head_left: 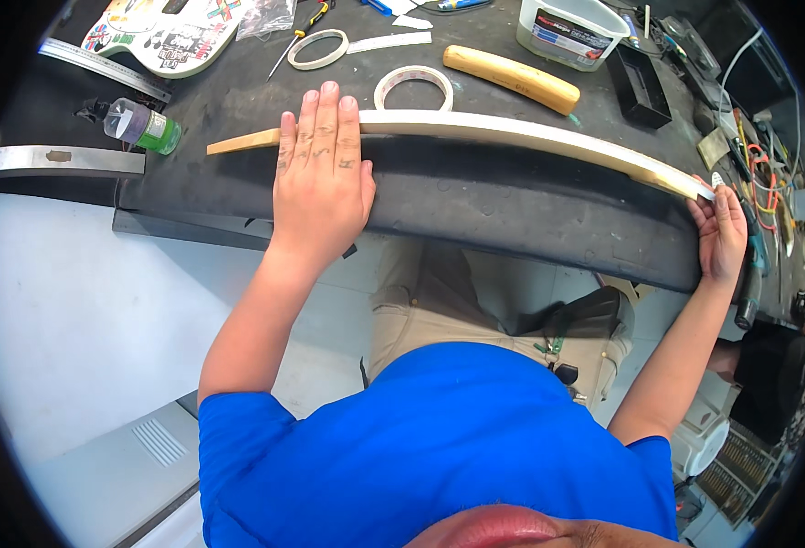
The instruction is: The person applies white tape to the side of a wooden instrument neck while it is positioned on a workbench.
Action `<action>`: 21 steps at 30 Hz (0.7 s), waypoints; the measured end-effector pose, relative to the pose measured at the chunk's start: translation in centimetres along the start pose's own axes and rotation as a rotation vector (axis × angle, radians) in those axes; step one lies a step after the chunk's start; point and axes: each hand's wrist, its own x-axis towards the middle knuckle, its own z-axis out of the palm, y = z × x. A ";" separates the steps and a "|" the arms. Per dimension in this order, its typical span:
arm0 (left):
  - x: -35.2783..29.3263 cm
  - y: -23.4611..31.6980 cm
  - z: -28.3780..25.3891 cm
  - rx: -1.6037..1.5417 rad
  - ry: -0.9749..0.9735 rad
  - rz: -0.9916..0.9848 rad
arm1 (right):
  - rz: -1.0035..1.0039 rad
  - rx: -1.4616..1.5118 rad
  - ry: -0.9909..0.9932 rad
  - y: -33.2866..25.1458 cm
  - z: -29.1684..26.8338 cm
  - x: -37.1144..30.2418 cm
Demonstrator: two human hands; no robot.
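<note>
A long, slim wooden piece (548, 133) with a pale strip along it lies across the dark bench, looking curved in this fisheye view. Its bare tan end (242, 142) tapers out to the left of my left hand. Palm down, my left hand (322, 173) rests flat on the piece, fingers stretched out side by side, hiding the part beneath. My right hand (720, 228) pinches the far right end between thumb and fingers. Just beyond the piece are a roll of tape (381, 94) and a tan wooden block (512, 79) with a rounded shape.
At the back stand a clear plastic tub (571, 36) and a black tray (640, 87). A second tape roll (318, 49), a short ruler (389, 42), a screwdriver (300, 35) and a stickered guitar body (160, 36) lie back left. A green-bottomed bottle (142, 126) is near the left.
</note>
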 end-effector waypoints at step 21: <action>-2.7 2.2 0.6 -0.085 -0.022 -0.077 | 0.003 0.001 -0.010 -0.2 0.6 -2.4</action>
